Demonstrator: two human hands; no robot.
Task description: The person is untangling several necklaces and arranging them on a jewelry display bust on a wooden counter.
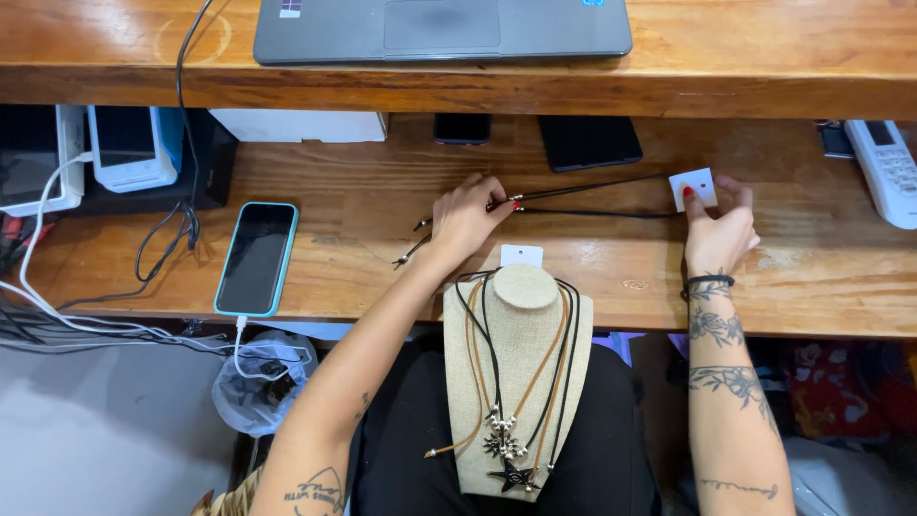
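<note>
The left hand (465, 216) pinches a black cord (592, 198) near its beaded end, stretched rightward along the wooden shelf (363, 205). The right hand (721, 229) grips a small white square tag (693, 186) at the cord's other end. Near, a burlap bust (521, 382) wears necklaces and a white tag (522, 255). At left lies a blue phone (256, 258); far, a white box (298, 125).

Wooden tabletop (363, 258) is pretty cluttered. A blue-cased phone (256, 258) lies face up on the left, with a white cable plugged into its bottom end. A grey laptop (441, 29) sits on the upper shelf (764, 48), and a dark phone (588, 141) and a white box (298, 125) are tucked underneath. Off to the right there's a white keypad device (888, 170). A linen necklace bust (517, 382) stands up front, draped with cord necklaces.
</note>
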